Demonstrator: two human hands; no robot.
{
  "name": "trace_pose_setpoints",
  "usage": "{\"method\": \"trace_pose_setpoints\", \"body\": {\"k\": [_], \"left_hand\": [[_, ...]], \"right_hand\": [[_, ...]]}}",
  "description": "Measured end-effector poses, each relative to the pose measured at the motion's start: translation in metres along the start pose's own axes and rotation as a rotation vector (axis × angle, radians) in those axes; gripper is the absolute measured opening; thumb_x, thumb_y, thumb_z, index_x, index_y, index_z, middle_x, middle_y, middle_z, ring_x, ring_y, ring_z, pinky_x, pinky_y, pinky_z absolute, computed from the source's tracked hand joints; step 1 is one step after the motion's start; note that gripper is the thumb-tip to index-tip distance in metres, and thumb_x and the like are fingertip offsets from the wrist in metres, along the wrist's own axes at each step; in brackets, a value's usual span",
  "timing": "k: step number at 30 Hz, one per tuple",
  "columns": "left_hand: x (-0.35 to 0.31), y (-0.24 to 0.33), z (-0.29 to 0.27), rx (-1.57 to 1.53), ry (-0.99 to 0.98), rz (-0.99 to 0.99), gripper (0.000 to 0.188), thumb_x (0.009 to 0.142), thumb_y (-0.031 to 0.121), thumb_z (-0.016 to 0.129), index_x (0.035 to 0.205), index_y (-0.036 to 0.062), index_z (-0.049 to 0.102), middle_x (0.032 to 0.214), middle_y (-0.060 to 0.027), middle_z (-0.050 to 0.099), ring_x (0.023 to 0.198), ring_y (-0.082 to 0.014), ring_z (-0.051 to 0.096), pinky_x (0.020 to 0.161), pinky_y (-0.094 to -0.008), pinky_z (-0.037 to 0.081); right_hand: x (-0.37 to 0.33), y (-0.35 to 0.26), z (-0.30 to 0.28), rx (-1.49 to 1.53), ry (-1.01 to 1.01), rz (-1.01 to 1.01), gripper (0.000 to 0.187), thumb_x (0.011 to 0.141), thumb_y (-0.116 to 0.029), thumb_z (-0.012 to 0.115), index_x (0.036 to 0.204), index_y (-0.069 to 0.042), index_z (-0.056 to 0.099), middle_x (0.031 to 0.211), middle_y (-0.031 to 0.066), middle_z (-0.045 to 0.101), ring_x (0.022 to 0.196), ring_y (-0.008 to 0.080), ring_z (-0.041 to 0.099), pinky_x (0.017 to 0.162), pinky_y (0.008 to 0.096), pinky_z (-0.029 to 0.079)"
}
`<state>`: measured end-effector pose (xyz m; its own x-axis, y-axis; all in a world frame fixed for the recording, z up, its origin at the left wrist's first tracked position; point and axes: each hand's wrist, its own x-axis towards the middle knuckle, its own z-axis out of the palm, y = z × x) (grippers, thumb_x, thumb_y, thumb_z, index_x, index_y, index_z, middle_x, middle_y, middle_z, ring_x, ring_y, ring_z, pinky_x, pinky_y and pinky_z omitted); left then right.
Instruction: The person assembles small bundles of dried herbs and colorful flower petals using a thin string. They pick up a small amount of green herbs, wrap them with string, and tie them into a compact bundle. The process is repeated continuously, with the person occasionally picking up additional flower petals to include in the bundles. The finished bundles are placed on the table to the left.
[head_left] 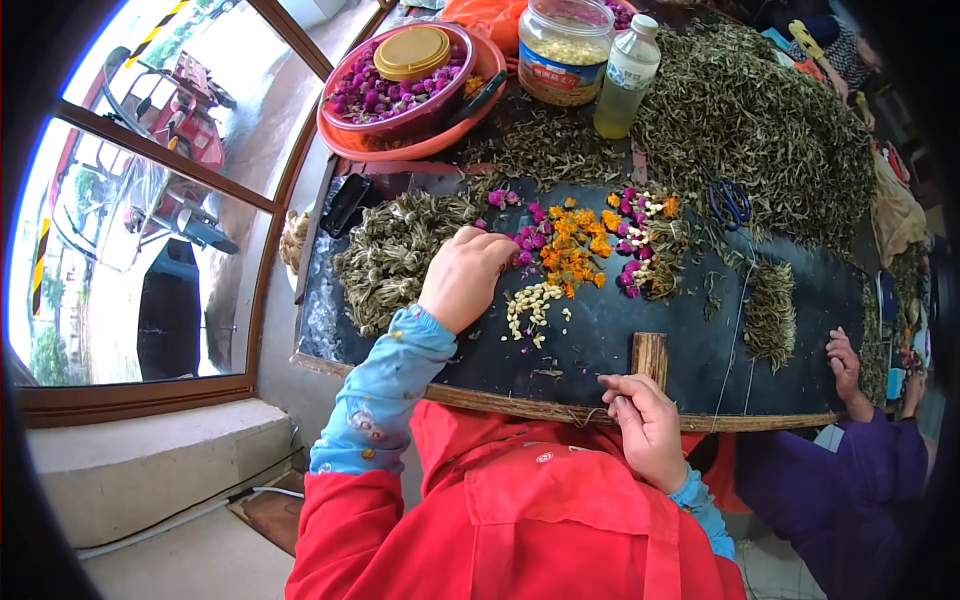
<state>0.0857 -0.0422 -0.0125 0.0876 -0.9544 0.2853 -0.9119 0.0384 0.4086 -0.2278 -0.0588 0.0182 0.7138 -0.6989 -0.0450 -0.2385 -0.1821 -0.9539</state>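
My left hand (468,278) reaches over the table with its fingers bent together and pointing at the small purple globe flowers (533,232). Its fingertips are partly hidden, so what they hold, if anything, does not show. Left of it lies a heap of dried grey-green bundles (395,255). Close by are orange flower heads (577,245) and a little pile of cream-white buds (532,305). At the table's front edge, my right hand (648,428) is closed, thumb against fingers, beside an upright wooden block (650,358). Anything in that pinch is too small to make out.
Purple flowers and a gold lid (412,52) fill a bowl (345,118) at the back left. Beside it stand a clear jar (566,50) and a bottle (628,78). Dried leaves (760,130) cover the back right, near blue-handled scissors (730,203). Another person's hand (845,365) is at right.
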Motion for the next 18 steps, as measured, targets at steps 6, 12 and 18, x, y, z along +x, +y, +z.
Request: {"method": "trace_pose_setpoints", "body": {"k": [6, 12, 18], "left_hand": [[-0.002, 0.008, 0.003, -0.010, 0.082, -0.095, 0.012, 0.081, 0.009, 0.066, 0.092, 0.0050, 0.065, 0.100, -0.0084, 0.069, 0.089, -0.0298, 0.063, 0.078, -0.0379, 0.052], [-0.031, 0.064, -0.013, -1.195, -0.116, -0.623, 0.025, 0.094, 0.009, 0.065, 0.116, -0.0011, 0.061, 0.095, -0.0064, 0.069, 0.077, -0.0085, 0.064, 0.066, -0.0216, 0.052], [-0.061, 0.090, 0.002, -1.752, -0.128, -0.783, 0.015, 0.094, 0.002, 0.062, 0.109, 0.0012, 0.062, 0.098, -0.0143, 0.070, 0.080, -0.0161, 0.069, 0.066, -0.0249, 0.057]], "right_hand": [[-0.011, 0.013, 0.003, 0.293, 0.077, 0.215, 0.019, 0.098, 0.000, 0.048, 0.114, 0.002, 0.059, 0.092, 0.0092, 0.065, 0.075, 0.0118, 0.066, 0.066, 0.0248, 0.055], [0.009, -0.002, 0.010, 0.290, -0.059, 0.212, 0.017, 0.099, -0.001, 0.050, 0.113, 0.001, 0.059, 0.086, 0.0087, 0.067, 0.071, 0.0116, 0.067, 0.063, 0.0240, 0.056], [0.025, -0.006, 0.025, 0.186, 0.025, -0.089, 0.017, 0.096, 0.005, 0.053, 0.111, 0.003, 0.061, 0.093, 0.0101, 0.067, 0.080, 0.0156, 0.070, 0.073, 0.0265, 0.058]]}}
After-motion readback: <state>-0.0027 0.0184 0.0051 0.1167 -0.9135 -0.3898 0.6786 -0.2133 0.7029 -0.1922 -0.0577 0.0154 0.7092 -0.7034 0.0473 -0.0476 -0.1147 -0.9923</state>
